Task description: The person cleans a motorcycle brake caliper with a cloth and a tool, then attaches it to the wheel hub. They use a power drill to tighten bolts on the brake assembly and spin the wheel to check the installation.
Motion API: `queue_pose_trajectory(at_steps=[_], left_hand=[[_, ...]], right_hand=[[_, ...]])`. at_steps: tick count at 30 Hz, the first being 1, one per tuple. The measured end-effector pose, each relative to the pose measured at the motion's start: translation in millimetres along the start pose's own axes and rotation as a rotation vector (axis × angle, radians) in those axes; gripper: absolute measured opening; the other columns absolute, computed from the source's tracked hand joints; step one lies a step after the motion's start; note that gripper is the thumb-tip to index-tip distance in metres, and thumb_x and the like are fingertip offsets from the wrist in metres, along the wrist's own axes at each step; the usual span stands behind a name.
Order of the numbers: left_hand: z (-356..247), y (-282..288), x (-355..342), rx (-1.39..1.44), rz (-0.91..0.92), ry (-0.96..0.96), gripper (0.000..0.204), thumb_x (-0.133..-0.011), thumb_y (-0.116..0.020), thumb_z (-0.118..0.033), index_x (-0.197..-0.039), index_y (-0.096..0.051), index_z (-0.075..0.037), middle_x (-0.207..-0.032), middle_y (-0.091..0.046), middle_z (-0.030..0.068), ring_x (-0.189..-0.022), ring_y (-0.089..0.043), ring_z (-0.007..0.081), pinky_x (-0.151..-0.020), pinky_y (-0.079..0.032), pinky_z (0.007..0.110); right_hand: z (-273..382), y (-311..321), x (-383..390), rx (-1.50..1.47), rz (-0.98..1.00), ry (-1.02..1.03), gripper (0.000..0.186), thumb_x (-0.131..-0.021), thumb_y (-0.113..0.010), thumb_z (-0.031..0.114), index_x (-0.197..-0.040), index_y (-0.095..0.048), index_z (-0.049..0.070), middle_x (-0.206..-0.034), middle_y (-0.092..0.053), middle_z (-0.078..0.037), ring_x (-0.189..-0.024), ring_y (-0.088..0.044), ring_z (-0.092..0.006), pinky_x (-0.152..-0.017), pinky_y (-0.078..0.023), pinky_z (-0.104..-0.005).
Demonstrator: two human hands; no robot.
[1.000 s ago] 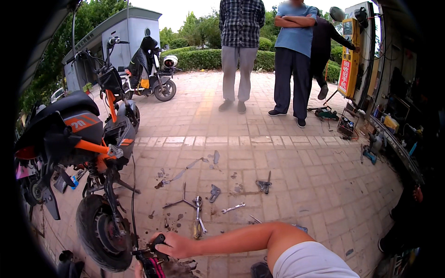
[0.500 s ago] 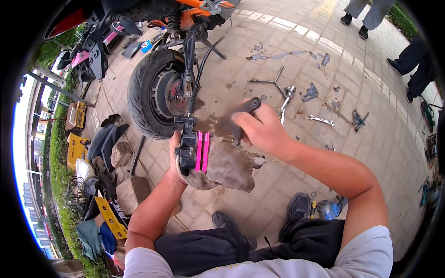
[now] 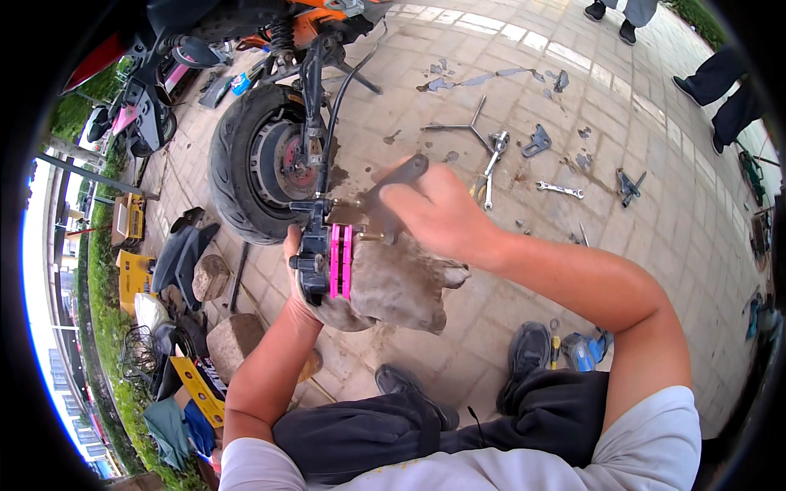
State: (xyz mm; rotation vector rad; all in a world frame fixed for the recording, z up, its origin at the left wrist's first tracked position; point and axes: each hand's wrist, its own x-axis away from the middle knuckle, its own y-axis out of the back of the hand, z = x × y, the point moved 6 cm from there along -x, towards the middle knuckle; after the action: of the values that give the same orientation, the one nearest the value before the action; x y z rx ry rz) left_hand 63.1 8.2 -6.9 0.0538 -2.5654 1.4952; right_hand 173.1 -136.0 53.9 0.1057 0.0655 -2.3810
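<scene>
My left hand (image 3: 298, 299) is closed round a black brake caliper (image 3: 311, 266), its thumb up along the caliper's outer side. Two bright pink brake pads (image 3: 336, 262) stand side by side in the caliper. A dirty grey rag (image 3: 397, 282) bunches beneath and to the right of them. In my right hand (image 3: 442, 214) is a dark metal bracket (image 3: 408, 172), pinched between thumb and fingers. Brass-coloured pins on the bracket point left toward the caliper, one reaching the pads' edge. A black hose (image 3: 327, 159) runs from the caliper up to the motorcycle.
The motorcycle's rear wheel (image 3: 262, 164) stands just beyond my left hand. Across the paving lie a three-armed wrench (image 3: 475, 124), a ratchet (image 3: 493, 168), a spanner (image 3: 560, 190) and a metal plate (image 3: 537, 141). Stone blocks (image 3: 233, 340) are at left. Two people's legs (image 3: 720, 90) show at upper right.
The bracket in my right hand has come left and closer to the caliper, its pins now at the pads. My left hand still holds the caliper; the whole view has shifted slightly.
</scene>
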Motion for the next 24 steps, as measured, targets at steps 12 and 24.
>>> queue_pose_trajectory(at_steps=[12, 24], left_hand=[[0.9, 17.7, 6.4, -0.125, -0.139, 0.01, 0.068, -0.083, -0.059, -0.058, -0.125, -0.054, -0.005, -0.116, -0.063, 0.0163, -0.105, -0.062, 0.0294, -0.097, -0.047, 0.043], [-2.2, 20.9, 1.5, -0.373, -0.212, -0.029, 0.072, -0.078, -0.063, -0.059, -0.119, -0.055, -0.001, -0.104, -0.065, 0.0154, -0.086, -0.066, 0.0235, -0.071, -0.058, 0.035]], right_hand=[[-7.9, -7.3, -6.9, -0.067, 0.003, -0.152, 0.021, -0.082, -0.052, 0.016, -0.079, -0.057, -0.005, -0.06, -0.055, -0.015, -0.058, -0.055, -0.0218, -0.06, -0.045, -0.0366], [-3.8, -13.8, -3.3, -0.115, 0.087, -0.098, 0.023, -0.089, -0.052, 0.012, -0.104, -0.057, -0.004, -0.078, -0.062, -0.007, -0.068, -0.06, -0.0144, -0.064, -0.049, -0.0298]])
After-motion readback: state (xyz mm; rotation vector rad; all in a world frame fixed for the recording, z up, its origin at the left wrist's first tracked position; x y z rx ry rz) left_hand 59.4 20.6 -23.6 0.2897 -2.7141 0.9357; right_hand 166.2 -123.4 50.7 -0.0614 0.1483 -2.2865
